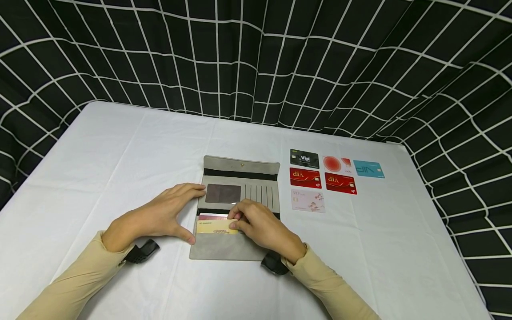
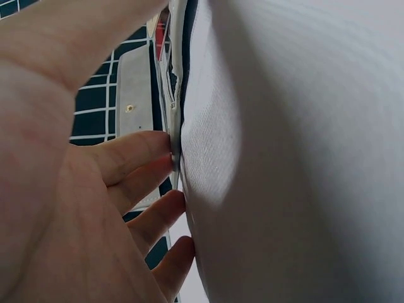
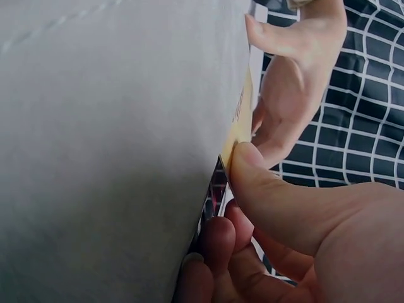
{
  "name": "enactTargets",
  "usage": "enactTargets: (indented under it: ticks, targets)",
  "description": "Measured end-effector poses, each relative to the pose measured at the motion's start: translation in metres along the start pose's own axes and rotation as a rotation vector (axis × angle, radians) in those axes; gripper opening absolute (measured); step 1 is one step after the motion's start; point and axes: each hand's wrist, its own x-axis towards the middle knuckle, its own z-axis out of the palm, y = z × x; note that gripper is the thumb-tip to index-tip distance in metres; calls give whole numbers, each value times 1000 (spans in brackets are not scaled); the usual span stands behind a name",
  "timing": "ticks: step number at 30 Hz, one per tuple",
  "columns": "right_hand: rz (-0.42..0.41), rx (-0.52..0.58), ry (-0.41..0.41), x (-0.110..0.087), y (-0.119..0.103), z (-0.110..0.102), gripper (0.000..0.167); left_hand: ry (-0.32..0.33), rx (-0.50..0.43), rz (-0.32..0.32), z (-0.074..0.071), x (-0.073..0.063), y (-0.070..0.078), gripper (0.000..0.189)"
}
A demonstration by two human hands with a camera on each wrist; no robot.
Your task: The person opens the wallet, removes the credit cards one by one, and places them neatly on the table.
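Note:
A grey wallet (image 1: 228,249) lies unfolded on the white table, with a dark clear window and several card slots in its upper half. A yellow card (image 1: 212,226) sits partly inside its lower pocket, in front of a pink-red card (image 1: 210,216). My right hand (image 1: 258,222) pinches the yellow card at its right end, thumb on the near face, as the right wrist view also shows. Spread along the wallet's left edge, my left hand (image 1: 166,213) touches it with thumb and fingertips. In the left wrist view its fingers (image 2: 151,211) are loosely extended against the wallet and cloth.
Right of the wallet lie several cards: a black Vip card (image 1: 305,158), a white card with a red circle (image 1: 337,165), a blue card (image 1: 369,169), two red cards (image 1: 305,178) and a pale pink card (image 1: 308,201). A black gridded curtain (image 1: 224,58) surrounds the table.

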Motion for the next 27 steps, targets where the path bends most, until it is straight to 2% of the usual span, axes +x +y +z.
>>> enactTargets:
  ticks: [13,27]
  targets:
    - [17,37,14,1,0,0,8,-13,-2,-19,1,1,0,109]
    - [2,68,5,0,1,0,7,1,6,5,0,0,-1,108]
